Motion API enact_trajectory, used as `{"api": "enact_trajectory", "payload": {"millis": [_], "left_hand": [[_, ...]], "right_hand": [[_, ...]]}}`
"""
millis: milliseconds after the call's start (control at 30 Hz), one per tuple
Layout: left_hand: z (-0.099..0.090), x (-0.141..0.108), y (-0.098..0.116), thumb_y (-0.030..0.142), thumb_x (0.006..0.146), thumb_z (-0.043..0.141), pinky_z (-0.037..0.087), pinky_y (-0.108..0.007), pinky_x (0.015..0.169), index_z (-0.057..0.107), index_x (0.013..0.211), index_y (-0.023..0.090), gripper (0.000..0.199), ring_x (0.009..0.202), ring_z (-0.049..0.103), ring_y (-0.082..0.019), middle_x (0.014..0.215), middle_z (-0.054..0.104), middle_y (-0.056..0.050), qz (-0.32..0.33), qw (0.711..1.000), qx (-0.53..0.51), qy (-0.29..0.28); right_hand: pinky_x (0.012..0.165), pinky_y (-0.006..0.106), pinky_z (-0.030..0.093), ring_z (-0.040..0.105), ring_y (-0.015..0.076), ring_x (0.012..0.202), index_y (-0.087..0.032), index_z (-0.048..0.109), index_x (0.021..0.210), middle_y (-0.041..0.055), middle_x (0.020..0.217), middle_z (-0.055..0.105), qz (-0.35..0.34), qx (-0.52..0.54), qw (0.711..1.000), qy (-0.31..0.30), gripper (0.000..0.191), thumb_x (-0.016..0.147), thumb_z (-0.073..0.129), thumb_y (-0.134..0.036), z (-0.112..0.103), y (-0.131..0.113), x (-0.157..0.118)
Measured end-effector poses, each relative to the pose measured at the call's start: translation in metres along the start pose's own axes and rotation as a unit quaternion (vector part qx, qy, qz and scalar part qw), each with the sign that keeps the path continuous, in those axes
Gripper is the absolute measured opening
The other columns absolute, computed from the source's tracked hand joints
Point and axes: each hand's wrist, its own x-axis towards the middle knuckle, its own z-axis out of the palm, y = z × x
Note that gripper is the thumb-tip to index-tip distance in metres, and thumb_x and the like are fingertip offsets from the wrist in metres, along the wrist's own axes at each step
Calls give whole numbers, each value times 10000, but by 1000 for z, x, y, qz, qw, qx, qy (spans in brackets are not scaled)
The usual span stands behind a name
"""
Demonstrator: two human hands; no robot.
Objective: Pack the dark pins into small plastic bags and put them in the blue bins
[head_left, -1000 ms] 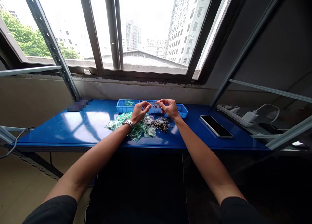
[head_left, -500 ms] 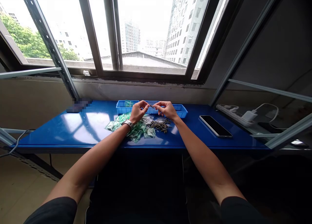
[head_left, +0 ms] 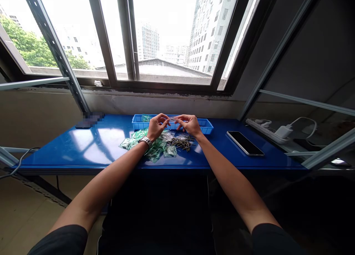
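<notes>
My left hand (head_left: 157, 126) and my right hand (head_left: 190, 124) are raised close together over a blue divided tray (head_left: 206, 126). Between their pinched fingertips is a small thin pin (head_left: 172, 118), touched by both hands; its detail is too small to tell. Green and clear plastic bags (head_left: 155, 149) lie under and beside my left hand, one of them inside the tray's left part. A pile of dark and brass-coloured pins (head_left: 185, 142) lies on the table below my right hand.
The blue table (head_left: 91, 147) stands under a window. A phone (head_left: 245, 143) lies at the right, near a power strip (head_left: 267, 131) with a white charger. Metal shelf posts rise on both sides. A blurred dark object (head_left: 88, 120) is at the back left.
The pin between my fingertips has tilted to lie nearly level, and my fingers have shifted slightly. The tray, bags and pile have not moved.
</notes>
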Motion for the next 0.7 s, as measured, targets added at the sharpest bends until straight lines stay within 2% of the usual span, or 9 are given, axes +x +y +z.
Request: {"api": "enact_trajectory", "payload": {"millis": [100, 200, 700], "left_hand": [[0, 0, -1, 356, 926, 700, 545, -236, 607, 675, 985, 176, 191, 812, 752, -187, 961, 771, -94, 15, 1000, 21, 11], [-1, 1, -2, 295, 923, 688, 563, -240, 642, 679, 1029, 186, 152, 914, 763, -206, 1049, 768, -94, 25, 999, 40, 19], [-2, 1, -3, 274, 935, 676, 565, -246, 646, 687, 1089, 201, 171, 968, 756, -224, 1120, 765, -102, 29, 997, 61, 28]], "right_hand": [[396, 227, 483, 776, 223, 703, -179, 796, 1133, 134, 1134, 781, -25, 2, 1000, 16, 430, 860, 749, -508, 2, 0, -1], [387, 222, 485, 794, 243, 776, -194, 778, 1199, 128, 1252, 747, -39, 0, 999, 26, 417, 875, 731, -451, 4, 0, -1], [425, 237, 527, 791, 242, 827, -217, 759, 1254, 112, 1308, 725, -40, -23, 999, 29, 449, 891, 703, -474, 5, 1, -2]]}}
